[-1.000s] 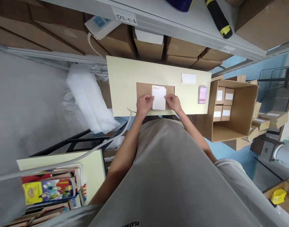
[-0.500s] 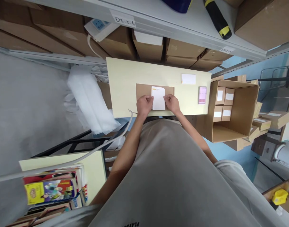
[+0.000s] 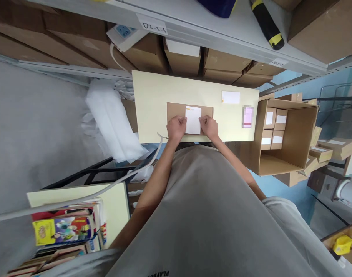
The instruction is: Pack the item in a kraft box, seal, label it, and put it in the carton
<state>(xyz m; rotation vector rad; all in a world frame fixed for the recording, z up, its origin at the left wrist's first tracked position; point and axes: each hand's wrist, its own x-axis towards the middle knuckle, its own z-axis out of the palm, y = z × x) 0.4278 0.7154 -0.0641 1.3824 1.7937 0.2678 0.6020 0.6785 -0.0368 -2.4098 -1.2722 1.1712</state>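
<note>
A white paper sheet [image 3: 193,120] with a small orange mark near its top lies over a flat brown piece of cardboard [image 3: 176,109]. My left hand [image 3: 176,128] pinches the sheet's left edge between thumb and finger. At the opposite edge, my right hand [image 3: 209,126] pinches it in the same way. Both hands rest low over the cardboard, on the pale yellow tabletop [image 3: 151,105]. Farther right on the table are a white label slip [image 3: 230,97] and a pinkish blurred card-like item [image 3: 247,117].
An open carton [image 3: 294,134] with several labelled small boxes stands right of the table. White foam wrap [image 3: 109,119] hangs at the left. Behind runs a shelf [image 3: 193,23] with a black-yellow handled tool [image 3: 268,25]. A grey cable [image 3: 115,184] crosses near my left arm; books [image 3: 66,231] lie lower left.
Both hands keep their pinch on the paper sheet, almost unmoved. The whole view has shifted slightly.
</note>
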